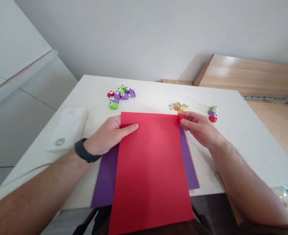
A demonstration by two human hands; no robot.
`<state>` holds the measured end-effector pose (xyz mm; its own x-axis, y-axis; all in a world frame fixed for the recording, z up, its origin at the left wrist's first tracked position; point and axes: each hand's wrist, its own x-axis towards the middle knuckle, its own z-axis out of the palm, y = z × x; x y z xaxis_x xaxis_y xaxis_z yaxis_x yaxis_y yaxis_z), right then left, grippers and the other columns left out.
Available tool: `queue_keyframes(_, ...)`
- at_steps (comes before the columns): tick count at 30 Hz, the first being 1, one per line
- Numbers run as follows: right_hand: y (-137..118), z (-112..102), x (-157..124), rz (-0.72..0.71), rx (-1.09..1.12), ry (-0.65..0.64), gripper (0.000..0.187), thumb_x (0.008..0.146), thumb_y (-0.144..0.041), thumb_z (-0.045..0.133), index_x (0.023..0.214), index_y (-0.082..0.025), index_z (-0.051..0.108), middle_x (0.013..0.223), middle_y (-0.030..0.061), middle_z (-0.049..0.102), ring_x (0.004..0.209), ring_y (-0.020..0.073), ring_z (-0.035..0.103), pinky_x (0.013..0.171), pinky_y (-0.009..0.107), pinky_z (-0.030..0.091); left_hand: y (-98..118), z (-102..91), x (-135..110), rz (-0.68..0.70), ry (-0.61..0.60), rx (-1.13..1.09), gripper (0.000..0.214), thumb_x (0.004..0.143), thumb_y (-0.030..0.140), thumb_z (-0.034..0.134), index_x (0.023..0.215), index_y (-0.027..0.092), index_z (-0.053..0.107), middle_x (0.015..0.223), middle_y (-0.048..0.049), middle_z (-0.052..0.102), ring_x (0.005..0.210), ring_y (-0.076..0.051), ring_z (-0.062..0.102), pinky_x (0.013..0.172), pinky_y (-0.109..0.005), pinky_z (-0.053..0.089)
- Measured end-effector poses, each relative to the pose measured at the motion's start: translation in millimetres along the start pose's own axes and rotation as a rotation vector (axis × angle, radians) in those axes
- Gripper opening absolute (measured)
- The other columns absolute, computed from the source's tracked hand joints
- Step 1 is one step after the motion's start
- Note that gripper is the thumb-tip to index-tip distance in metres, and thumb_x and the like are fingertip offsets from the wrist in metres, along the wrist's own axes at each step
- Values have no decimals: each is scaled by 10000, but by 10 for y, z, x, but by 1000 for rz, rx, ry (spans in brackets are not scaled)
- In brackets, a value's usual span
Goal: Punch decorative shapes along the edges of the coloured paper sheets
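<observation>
A red paper sheet lies tilted toward me over the table's front edge, on top of a purple sheet. My left hand grips the red sheet's left edge near its top corner, thumb on top. My right hand pinches a small red punch at the sheet's top right corner. Just beyond that corner lies a little heap of coloured paper bits.
On the white table, several small punches in green, purple and red cluster at the far left, three more punches sit right of my hand. A white device with a cable lies left. A wooden board stands behind.
</observation>
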<state>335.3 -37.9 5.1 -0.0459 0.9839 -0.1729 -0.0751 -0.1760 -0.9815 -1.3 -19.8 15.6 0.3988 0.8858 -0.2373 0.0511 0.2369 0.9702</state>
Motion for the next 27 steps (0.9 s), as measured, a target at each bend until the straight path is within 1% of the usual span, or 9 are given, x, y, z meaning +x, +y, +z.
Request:
queue_keyframes(4,-2,20,0,32,39,2,449,718,-334,999,1118,-228,825,967,27,766,779,150,609,687,311,444,-15,-15,1,10,-12,9,523,868,496,865,1313,231,795,1304,-115,804,1183,-407,762,1045,-566,626)
queue_keyframes(9,-10,25,-5,39,36,19,448,678,-319,1010,1076,-225,826,947,26,776,799,164,639,728,327,481,-18,-27,-2,12,-27,16,551,875,511,866,1338,223,785,1335,-127,791,1181,-405,763,1067,-569,615)
queue_keyframes(12,-3,24,-2,22,30,27,426,684,-314,1005,1060,-226,824,936,21,775,802,164,642,751,330,492,-13,-25,-4,5,-28,15,577,860,526,876,1337,213,787,1333,-136,790,1172,-413,766,1042,-565,632)
queue_keyframes(16,18,34,2,5,26,12,384,731,-334,985,1063,-236,817,959,16,774,832,167,653,788,331,500,-10,-24,-9,8,-33,24,559,872,546,862,1331,236,792,1338,-114,791,1172,-397,769,1032,-526,644)
queue_keyframes(19,30,40,0,6,30,4,369,764,-358,972,1079,-244,817,965,22,779,860,174,663,795,328,497,-11,-21,-11,17,-28,24,556,874,546,860,1332,239,794,1340,-117,790,1171,-398,769,1037,-534,640)
queue_keyframes(22,29,41,-5,11,23,11,376,758,-375,978,1076,-250,821,964,26,781,863,185,666,794,338,502,-17,-16,-5,17,-10,14,578,855,560,873,1323,230,800,1322,-128,796,1163,-407,771,1031,-547,643)
queue_keyframes(27,14,51,-16,-3,47,16,380,728,-362,997,1044,-253,818,987,28,796,880,189,688,843,352,534,-29,-15,8,27,23,-5,565,840,566,885,1291,233,816,1298,-125,806,1110,-385,792,999,-504,659)
